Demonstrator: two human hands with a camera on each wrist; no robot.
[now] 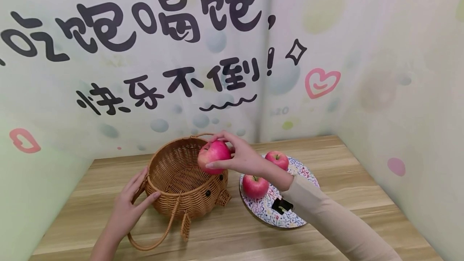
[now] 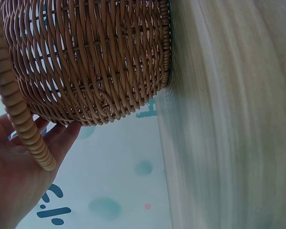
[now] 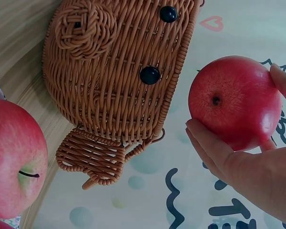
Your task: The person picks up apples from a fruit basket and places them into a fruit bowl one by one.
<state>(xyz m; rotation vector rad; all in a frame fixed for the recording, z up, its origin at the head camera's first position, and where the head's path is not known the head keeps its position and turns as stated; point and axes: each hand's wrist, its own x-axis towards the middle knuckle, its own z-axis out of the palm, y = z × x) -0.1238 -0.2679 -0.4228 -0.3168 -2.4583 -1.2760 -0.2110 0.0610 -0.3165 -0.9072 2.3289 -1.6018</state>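
Note:
A red apple (image 1: pixel 214 157) is held by my right hand (image 1: pixel 241 156), fingers and thumb spread round it, over the right part of the basket's rim. The brown wicker basket (image 1: pixel 195 204) stands on the table, its inside visible through the open top. It has dark round eyes and a woven snout, seen close in the right wrist view. My left hand (image 1: pixel 125 204) rests against the basket's left side with straight, spread fingers, the thumb near the front rim. In the left wrist view, the fingertips (image 2: pixel 69 133) touch the wicker wall, and the basket's handle (image 2: pixel 24 114) crosses before the palm.
Right of the basket lies a round patterned board (image 1: pixel 261 212) bearing two more apples, one in front (image 1: pixel 255 186) and one behind (image 1: pixel 277 160). A small black object (image 1: pixel 282 206) is on it near my right sleeve. Printed walls (image 1: pixel 224 124) enclose the wooden table (image 1: pixel 348 212).

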